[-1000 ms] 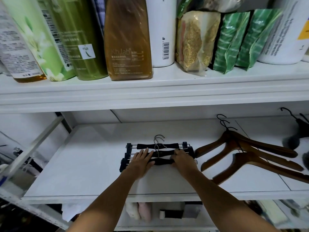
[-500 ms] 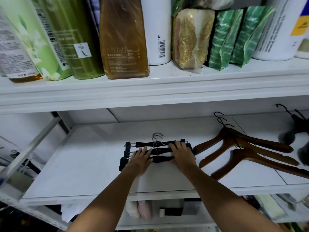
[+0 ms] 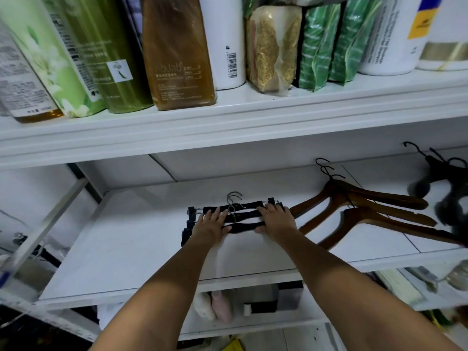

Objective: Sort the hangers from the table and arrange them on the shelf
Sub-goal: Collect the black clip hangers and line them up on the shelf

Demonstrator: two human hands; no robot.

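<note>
Reaches both bare arms onto the white middle shelf (image 3: 121,249). Presses the left hand (image 3: 211,224), released and flat with fingers straight, on the left half of a stack of three black clip hangers with silver wire hooks (image 3: 240,215). Lays the right hand (image 3: 274,220) over the stack's right end, fingers spread and only gently bent across the bars, thumb touching the nearest bar; grasps nothing, as far as can be seen. Has the stack lying flat near the shelf's middle, hooks pointing to the back wall, black clips sticking out at the left end. Has three brown wooden coat hangers (image 3: 367,209) lying overlapped just right of the stack, close to the right hand, hooks also to the back. Catches dark, blurred hangers (image 3: 453,193) at the far right edge. Faces, on the upper white shelf (image 3: 228,122), an amber bottle (image 3: 177,51), green bottles (image 3: 101,46), a white bottle (image 3: 222,41), a clear packet of grain (image 3: 273,46) and green packets (image 3: 331,44).
</note>
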